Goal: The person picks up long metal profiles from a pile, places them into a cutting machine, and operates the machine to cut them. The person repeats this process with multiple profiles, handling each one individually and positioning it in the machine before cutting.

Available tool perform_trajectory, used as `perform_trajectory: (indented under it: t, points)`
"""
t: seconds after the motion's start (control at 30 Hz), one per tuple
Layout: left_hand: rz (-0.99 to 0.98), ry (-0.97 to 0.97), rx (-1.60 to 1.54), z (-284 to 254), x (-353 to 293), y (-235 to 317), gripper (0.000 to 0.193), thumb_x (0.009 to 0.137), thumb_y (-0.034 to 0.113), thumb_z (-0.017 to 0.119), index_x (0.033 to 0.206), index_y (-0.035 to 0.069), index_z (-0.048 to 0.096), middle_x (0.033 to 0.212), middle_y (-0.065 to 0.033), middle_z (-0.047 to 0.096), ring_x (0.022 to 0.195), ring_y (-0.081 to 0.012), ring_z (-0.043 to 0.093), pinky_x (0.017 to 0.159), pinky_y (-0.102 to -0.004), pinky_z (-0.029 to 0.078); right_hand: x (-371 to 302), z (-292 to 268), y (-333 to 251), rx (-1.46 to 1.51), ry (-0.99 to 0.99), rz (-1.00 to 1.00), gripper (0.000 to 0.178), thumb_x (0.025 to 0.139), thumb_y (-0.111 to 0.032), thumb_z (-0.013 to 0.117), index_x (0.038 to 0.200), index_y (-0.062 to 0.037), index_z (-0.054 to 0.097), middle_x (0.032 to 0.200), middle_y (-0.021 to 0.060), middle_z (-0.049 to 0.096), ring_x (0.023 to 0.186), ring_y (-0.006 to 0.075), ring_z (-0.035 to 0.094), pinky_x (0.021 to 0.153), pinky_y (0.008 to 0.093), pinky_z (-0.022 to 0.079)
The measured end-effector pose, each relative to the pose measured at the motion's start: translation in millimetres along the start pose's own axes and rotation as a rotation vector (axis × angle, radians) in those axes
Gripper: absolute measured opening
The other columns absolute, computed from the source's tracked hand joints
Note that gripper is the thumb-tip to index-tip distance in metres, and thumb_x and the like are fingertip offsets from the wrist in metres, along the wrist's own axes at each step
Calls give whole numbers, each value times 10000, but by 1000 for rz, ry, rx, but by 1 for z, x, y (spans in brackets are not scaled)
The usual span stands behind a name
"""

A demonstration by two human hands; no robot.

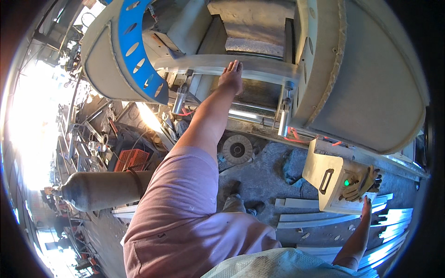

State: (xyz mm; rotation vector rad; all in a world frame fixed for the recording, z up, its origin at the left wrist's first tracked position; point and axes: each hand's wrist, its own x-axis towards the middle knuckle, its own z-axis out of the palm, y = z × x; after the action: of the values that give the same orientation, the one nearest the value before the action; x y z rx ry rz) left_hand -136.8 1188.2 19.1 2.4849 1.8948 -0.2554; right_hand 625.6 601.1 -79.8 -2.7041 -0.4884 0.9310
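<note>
My left hand [233, 78] lies on a curved, shiny metal strip [199, 62] that spans the machine's opening, its fingers stretched out and nothing gripped. Below the strip, two upright metal cylinders, a left one [179, 99] and a right one [284, 116], stand near its ends. At the lower right, my right hand [366, 208] is at the edge of a cream control box [330, 204]. Its visible fingers are extended, the rest partly hidden. On the box's panel sit a lit green button [346, 183] and a pair of worn work gloves [358, 189].
Large rounded grey housings flank the opening, one with a blue perforated band [131, 34]. A grey gas cylinder [99, 191] lies at left beside a red grated box [132, 160] and scrap. Metal strips [306, 217] lie on the floor at right. A round disc [237, 149] is near my feet.
</note>
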Motion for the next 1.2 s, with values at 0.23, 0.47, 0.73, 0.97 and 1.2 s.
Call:
perform_trajectory:
  t: [0.23, 0.47, 0.73, 0.97, 1.2]
  points:
    - [-7, -39, 45, -9, -5, 4, 955, 904, 223, 673, 1687, 124, 135, 1770, -104, 67, 1625, -255, 136, 1305, -387, 184, 14, 11, 15, 66, 84, -48, 841, 995, -693, 484, 1618, -141, 365, 1476, 199, 564, 1200, 411, 623, 840, 553, 509]
    - [2, -37, 56, -10, -5, 3, 935, 913, 196, 648, 1684, 99, 130, 1768, -114, 69, 1624, -258, 139, 1308, -384, 181, -3, 7, 0, 17, 104, 32, 792, 1005, -667, 491, 1580, -125, 427, 1400, 208, 604, 1140, 395, 643, 812, 538, 506]
    - [-5, -33, 82, -6, -2, 4, 993, 885, 220, 702, 1683, 92, 124, 1768, -119, 64, 1624, -262, 137, 1307, -383, 180, -22, 7, -17, -3, 103, 14, 799, 999, -683, 475, 1581, -137, 423, 1392, 203, 613, 1128, 389, 641, 760, 519, 504]
    - [2, -41, 85, -3, 1, 2, 1049, 861, 270, 749, 1683, 92, 122, 1770, -117, 52, 1626, -259, 129, 1307, -383, 176, -27, 4, -24, -23, 87, 55, 800, 997, -681, 477, 1584, -141, 419, 1388, 212, 612, 1137, 393, 631, 759, 510, 500]
    - [-1, -28, 87, -2, 1, 2, 1036, 875, 284, 740, 1684, 96, 120, 1770, -116, 47, 1626, -254, 129, 1308, -382, 172, -6, 7, -6, 7, 75, 36, 819, 996, -683, 478, 1608, -147, 388, 1425, 205, 587, 1168, 394, 617, 817, 528, 495]
